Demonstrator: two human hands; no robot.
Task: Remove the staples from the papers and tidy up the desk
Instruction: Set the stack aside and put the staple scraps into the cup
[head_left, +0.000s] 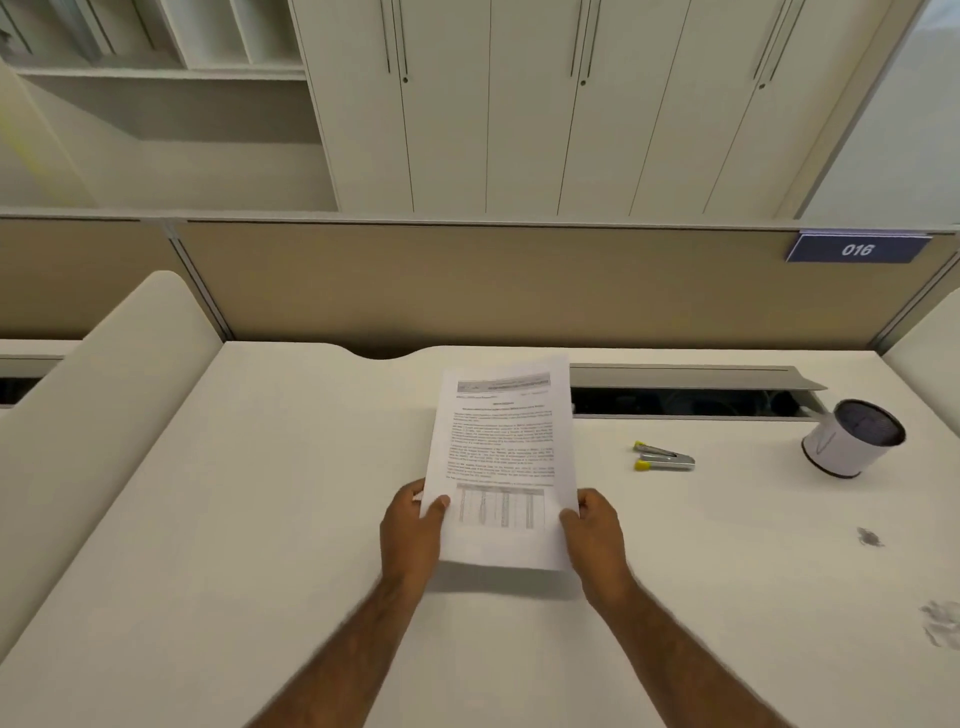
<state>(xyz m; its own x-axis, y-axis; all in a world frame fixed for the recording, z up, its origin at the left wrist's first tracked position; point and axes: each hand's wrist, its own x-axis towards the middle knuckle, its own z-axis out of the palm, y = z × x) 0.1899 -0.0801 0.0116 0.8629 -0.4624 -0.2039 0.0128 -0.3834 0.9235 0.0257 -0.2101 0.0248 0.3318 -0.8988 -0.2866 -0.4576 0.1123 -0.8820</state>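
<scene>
Over the desk's (291, 519) middle, I see my left hand (410, 535) and right hand (595, 535) pinching the papers (501, 457) by the bottom corners; staple remover (665, 458) lies toward the right edge.

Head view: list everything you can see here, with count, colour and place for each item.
papers: one bundle, white with print, held over the desk's middle
staple remover: one, silver with yellow tips, on the desk right of the papers
cup: one, white with dark inside, far right of the desk
grey marks: two, near the desk's right edge; unclear what they are
desk: one, white
cable slot: one, grey, open, at the desk's back
partition: beige, behind the desk
number plate: one, blue, "016", on the partition
cabinets: white, in the background
left hand: grips the papers' lower left edge
right hand: grips the lower right edge
</scene>
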